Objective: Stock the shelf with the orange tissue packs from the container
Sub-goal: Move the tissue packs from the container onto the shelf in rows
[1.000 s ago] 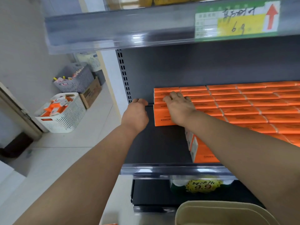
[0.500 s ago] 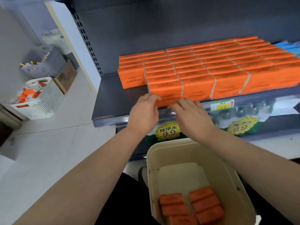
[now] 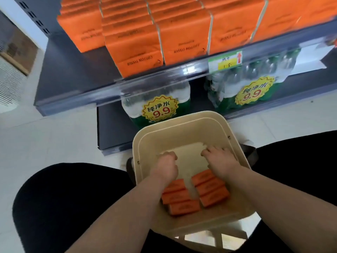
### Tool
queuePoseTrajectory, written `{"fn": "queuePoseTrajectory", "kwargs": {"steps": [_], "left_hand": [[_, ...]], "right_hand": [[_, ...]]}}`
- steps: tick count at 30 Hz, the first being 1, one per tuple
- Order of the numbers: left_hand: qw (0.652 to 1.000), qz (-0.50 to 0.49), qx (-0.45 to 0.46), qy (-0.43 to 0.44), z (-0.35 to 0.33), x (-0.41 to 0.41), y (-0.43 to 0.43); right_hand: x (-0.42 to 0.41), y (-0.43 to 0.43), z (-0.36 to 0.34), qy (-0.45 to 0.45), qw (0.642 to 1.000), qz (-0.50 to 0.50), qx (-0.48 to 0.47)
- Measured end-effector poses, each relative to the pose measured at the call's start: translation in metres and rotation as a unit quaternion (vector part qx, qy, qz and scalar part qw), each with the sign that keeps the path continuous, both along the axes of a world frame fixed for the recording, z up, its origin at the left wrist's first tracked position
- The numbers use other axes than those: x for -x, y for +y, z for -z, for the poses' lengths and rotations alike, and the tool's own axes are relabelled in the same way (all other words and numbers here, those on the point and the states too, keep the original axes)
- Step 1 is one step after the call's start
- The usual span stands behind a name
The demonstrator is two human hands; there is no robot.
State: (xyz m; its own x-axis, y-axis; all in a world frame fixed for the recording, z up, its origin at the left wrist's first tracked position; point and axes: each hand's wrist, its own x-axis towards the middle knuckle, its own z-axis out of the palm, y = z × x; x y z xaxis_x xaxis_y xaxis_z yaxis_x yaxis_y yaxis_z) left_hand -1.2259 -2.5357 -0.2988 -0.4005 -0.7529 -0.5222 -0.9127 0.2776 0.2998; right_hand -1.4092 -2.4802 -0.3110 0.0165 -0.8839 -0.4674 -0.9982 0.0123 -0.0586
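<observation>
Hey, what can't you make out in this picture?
All in the head view.
Left hand, right hand: backs face the camera, so any grip underneath is hidden.
Packs in the container: left forearm covers some, count unclear.
Price tag: motion-blurred, unreadable.
Shelf packs: rows cut off by top edge.

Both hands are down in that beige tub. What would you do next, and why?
Probably draw the left hand and right hand back and grip the orange tissue packs: the packs lie nearer the body than the fingers, in the container, and the shelf has bare room at left.
</observation>
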Motion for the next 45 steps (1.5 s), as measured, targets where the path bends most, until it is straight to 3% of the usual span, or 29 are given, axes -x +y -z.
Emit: {"fn": "queuePoseTrajectory", "kwargs": {"steps": [7, 20, 28, 35, 45], "left_hand": [[0.998, 0.015, -0.033, -0.059, 0.039, -0.005, -0.009], [0.994, -0.005, -0.075, -0.078, 0.074, -0.019, -0.012], [0.994, -0.013, -0.082, -0.072, 0.083, -0.017, -0.015], [0.979, 0.082, -0.139, -0.124, 0.102, -0.008, -0.01], [0.968, 0.119, -0.118, -0.185, 0.12, -0.013, -0.013]], "right_hand": [[-0.022, -0.017, 0.049, -0.015, 0.997, -0.059, -0.05], [-0.009, -0.009, 0.104, 0.002, 0.98, -0.049, -0.195], [-0.007, -0.015, 0.089, -0.021, 0.991, 0.004, -0.134], [-0.022, -0.01, 0.061, -0.068, 0.995, 0.063, -0.033], [-0.017, -0.013, 0.064, -0.053, 0.992, 0.072, -0.087]]}}
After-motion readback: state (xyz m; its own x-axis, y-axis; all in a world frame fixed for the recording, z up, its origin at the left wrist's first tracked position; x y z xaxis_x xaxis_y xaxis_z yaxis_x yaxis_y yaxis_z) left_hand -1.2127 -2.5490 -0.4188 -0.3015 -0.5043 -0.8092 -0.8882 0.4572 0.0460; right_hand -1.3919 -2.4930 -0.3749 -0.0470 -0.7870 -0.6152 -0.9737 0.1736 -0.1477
